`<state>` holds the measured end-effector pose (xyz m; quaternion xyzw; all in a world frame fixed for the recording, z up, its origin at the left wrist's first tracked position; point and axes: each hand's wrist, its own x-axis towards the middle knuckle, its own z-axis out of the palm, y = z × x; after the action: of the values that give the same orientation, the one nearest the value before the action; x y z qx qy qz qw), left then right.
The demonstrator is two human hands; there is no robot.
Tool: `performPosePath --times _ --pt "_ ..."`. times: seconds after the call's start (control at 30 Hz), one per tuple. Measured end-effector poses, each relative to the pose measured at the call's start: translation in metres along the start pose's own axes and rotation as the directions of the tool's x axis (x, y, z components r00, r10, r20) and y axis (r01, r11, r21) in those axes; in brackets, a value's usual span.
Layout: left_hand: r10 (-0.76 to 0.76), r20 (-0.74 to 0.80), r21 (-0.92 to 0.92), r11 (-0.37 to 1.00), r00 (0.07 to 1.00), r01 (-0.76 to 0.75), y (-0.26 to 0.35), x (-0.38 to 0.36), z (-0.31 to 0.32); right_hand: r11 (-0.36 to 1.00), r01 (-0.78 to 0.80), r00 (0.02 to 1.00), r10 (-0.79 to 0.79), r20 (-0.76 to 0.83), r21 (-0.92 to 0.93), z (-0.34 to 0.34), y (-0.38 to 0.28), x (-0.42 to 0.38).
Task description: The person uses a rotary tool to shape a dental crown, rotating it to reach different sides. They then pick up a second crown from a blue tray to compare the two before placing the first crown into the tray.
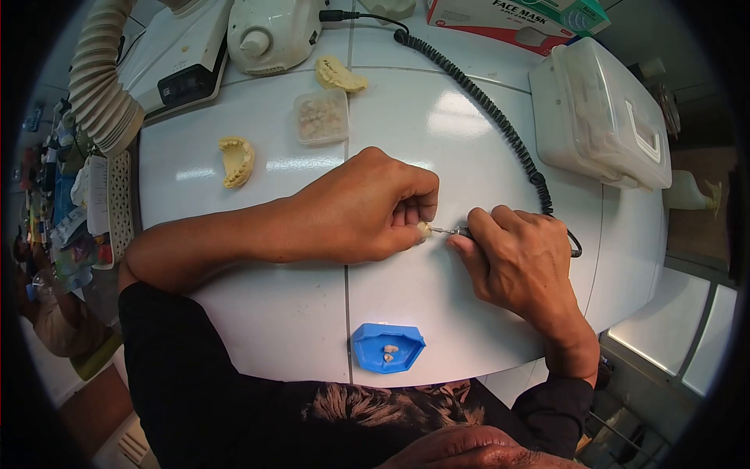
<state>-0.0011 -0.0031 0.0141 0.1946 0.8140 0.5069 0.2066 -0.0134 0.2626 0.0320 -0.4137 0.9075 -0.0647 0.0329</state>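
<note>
Blue angular plastic tray [408, 356] nearest the person; two small beige pieces [391, 349] lay inside. Beyond the tray, slightly right, a slim dark handpiece [464, 232] pointed its thin metal bit [442, 230] left, long axis nearly crosswise. Right hand [519, 254] had fingers closed round it. Left hand [375, 207], fingers curled, pinched a small cream piece [424, 229] at the bit's tip. Well beyond the tray, leftward, a clear square plastic box [344, 125] held many beige pieces [321, 116].
</note>
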Motion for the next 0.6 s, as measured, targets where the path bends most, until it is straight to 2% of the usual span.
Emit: performPosePath --times 0.33,0.43,0.6 --pt "-0.003 -0.004 -0.007 1.0 1.0 0.003 -0.0007 0.0 0.001 1.0 -0.009 1.0 0.009 0.001 -0.018 0.0002 -0.0014 0.0" --pt "0.004 -0.013 0.003 1.0 1.0 -0.004 -0.0028 -0.0002 0.0017 0.999 0.032 0.999 -0.032 -0.001 -0.006 -0.0006 -0.0018 -0.0005" --pt "0.013 -0.01 -0.014 1.0 1.0 -0.014 -0.0023 -0.0027 0.0015 0.996 -0.038 0.999 0.037 0.005 0.077 -0.0002 0.0046 0.0005"
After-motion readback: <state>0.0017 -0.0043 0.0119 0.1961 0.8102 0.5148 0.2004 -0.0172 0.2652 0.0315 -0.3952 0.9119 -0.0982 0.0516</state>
